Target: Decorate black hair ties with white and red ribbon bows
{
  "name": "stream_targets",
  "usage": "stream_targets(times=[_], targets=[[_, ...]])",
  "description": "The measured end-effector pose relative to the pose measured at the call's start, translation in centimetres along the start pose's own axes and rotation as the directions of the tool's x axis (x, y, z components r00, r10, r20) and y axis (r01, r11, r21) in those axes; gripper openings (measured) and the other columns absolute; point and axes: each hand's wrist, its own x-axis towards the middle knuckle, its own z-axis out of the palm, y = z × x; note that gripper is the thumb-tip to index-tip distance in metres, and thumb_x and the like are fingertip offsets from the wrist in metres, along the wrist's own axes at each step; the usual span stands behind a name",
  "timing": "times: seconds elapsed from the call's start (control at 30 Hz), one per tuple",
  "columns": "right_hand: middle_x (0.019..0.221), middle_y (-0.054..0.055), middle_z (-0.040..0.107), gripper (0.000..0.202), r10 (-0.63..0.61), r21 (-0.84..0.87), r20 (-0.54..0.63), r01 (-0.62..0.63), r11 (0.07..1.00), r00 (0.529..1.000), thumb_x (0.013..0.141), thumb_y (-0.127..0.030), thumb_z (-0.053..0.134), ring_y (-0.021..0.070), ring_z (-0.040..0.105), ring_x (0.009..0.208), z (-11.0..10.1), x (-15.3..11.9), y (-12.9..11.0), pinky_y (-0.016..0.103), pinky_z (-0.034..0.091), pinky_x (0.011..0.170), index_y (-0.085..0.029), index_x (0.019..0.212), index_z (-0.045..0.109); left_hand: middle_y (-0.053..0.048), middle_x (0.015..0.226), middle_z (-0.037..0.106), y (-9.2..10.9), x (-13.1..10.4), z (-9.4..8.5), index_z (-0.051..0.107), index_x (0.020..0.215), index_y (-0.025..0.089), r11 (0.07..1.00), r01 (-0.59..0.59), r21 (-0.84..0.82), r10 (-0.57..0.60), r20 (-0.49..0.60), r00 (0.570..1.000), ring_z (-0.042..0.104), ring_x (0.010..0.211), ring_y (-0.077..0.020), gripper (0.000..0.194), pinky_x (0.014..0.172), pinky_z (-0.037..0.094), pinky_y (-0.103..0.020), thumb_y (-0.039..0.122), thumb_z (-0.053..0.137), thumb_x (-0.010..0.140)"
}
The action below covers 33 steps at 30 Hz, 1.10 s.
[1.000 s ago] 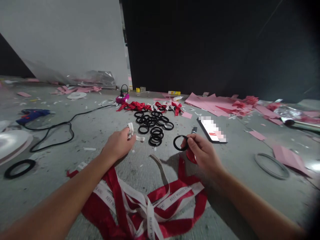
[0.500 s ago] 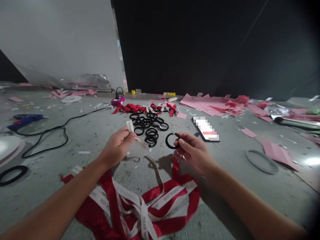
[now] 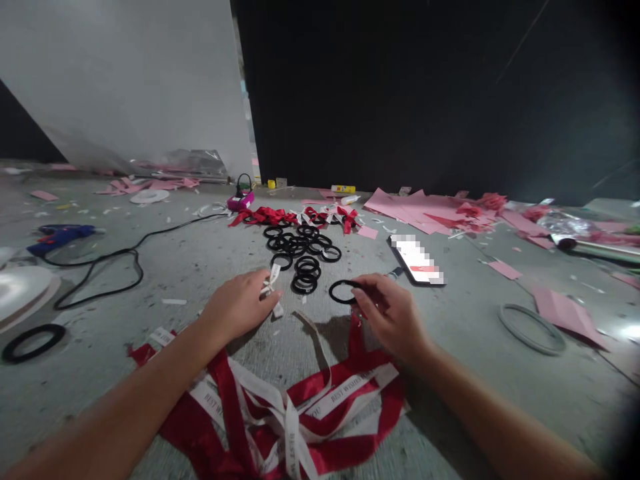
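My left hand (image 3: 243,303) is low over the floor, its thumb and fingers closed round a small white ribbon bow (image 3: 271,288). In my right hand (image 3: 390,310), the fingertips pinch the right side of a black ring (image 3: 336,299), which tilts close to the floor. Below both hands lies a loose heap of red ribbon (image 3: 350,453) and white ribbon printed with lettering (image 3: 291,433). One thin ribbon end (image 3: 313,327) sticks up from it between the hands. Just ahead is a pile of black rings (image 3: 306,275).
Red and white bows (image 3: 270,216) lie behind the rings. A phone (image 3: 417,260) is to the right, near pink paper (image 3: 410,210) and a grey ring (image 3: 533,330). At left are a blue glue gun (image 3: 63,237), its black cord (image 3: 140,267), a ribbon spool (image 3: 30,293) and another black ring (image 3: 34,343).
My left hand has lowered and moved slightly right; the white ribbon in it now shows as a small bow. My right hand has brought the black ring lower and flatter.
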Motion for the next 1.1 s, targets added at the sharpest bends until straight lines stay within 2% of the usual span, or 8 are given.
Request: stream_targets(times=[0.2,0.33,0.47,0.57,0.67,0.8,0.97,1.1], targets=[[0.092,0.006,0.067,0.017,-0.282,-0.135,0.159,0.304,0.943,0.946,0.094,-0.015,0.052,0.0143,0.063,0.083,0.2,-0.5,-1.1,0.028,0.052,0.073,-0.018,0.107,0.062,-0.026,0.140,0.046,1.4,-1.3,0.1,0.026,0.147,0.003,0.990,0.003,0.138,0.045,-0.344,0.938,0.045,0.122,-0.0422,0.086,0.094,0.037,-0.055,0.062,0.047,0.087],[0.097,0.006,0.069,0.020,-0.336,-0.074,0.139,0.348,0.934,0.932,0.094,-0.011,0.052,0.0142,0.065,0.087,0.5,-1.0,-1.7,0.027,0.054,0.075,-0.019,0.110,0.061,-0.013,0.127,0.060,3.9,-2.8,-0.4,0.051,0.129,0.015,0.892,-0.400,-0.212,0.336,-0.282,0.899,0.052,0.117,-0.0279,0.051,0.098,0.038,-0.045,0.052,0.038,0.096],[0.102,0.007,0.068,0.024,-0.420,-0.074,0.124,0.430,0.900,0.899,0.093,-0.010,0.052,0.0153,0.066,0.092,0.8,-1.4,-2.1,0.028,0.056,0.077,-0.020,0.112,0.061,-0.006,0.093,0.067,5.2,-3.5,-0.2,0.063,0.099,0.018,0.714,-0.526,-0.462,0.486,-0.213,0.847,0.058,0.089,-0.0204,0.037,0.083,0.043,-0.036,0.046,0.039,0.097],[0.098,0.006,0.069,0.022,-0.369,-0.148,0.084,0.378,0.914,0.926,0.092,-0.012,0.053,0.0163,0.067,0.088,0.8,-1.4,-1.8,0.029,0.056,0.076,-0.022,0.111,0.062,-0.008,0.100,0.065,4.8,-2.3,0.5,0.063,0.105,0.018,0.728,-0.524,-0.441,0.433,-0.297,0.851,0.056,0.096,-0.0218,0.034,0.088,0.042,-0.038,0.042,0.040,0.097],[0.095,0.005,0.069,0.017,-0.275,-0.225,0.077,0.285,0.932,0.958,0.093,-0.018,0.054,0.0178,0.067,0.085,0.7,-1.0,-1.4,0.031,0.055,0.075,-0.023,0.106,0.063,-0.012,0.119,0.061,4.1,-0.4,1.4,0.062,0.116,0.019,0.891,-0.350,-0.290,0.232,-0.371,0.899,0.051,0.113,-0.0271,0.033,0.098,0.036,-0.045,0.037,0.042,0.096],[0.092,0.005,0.070,0.016,-0.230,-0.239,0.106,0.249,0.938,0.967,0.093,-0.021,0.053,0.0178,0.066,0.083,0.9,-0.7,-1.0,0.031,0.052,0.074,-0.022,0.104,0.065,-0.011,0.137,0.055,4.0,0.8,3.1,0.066,0.108,0.022,0.921,-0.365,-0.136,0.321,-0.266,0.909,0.042,0.128,-0.0314,0.028,0.104,0.025,-0.056,0.036,0.045,0.095],[0.090,0.005,0.069,0.015,-0.235,-0.259,0.105,0.255,0.931,0.966,0.093,-0.021,0.054,0.0167,0.064,0.081,0.9,-0.7,-1.0,0.029,0.049,0.073,-0.020,0.104,0.064,-0.013,0.128,0.062,4.3,0.5,3.9,0.061,0.120,0.019,0.899,-0.387,-0.204,0.342,-0.223,0.913,0.043,0.130,-0.0301,0.032,0.111,0.010,-0.060,0.029,0.044,0.095],[0.090,0.005,0.069,0.015,-0.225,-0.291,0.100,0.245,0.925,0.969,0.093,-0.023,0.054,0.0180,0.063,0.082,0.8,-0.6,-0.8,0.031,0.048,0.073,-0.020,0.104,0.064,-0.012,0.123,0.065,3.8,0.8,2.9,0.067,0.111,0.017,0.855,-0.342,-0.389,0.240,-0.288,0.927,0.048,0.126,-0.0288,0.032,0.111,0.018,-0.059,0.026,0.040,0.095]])
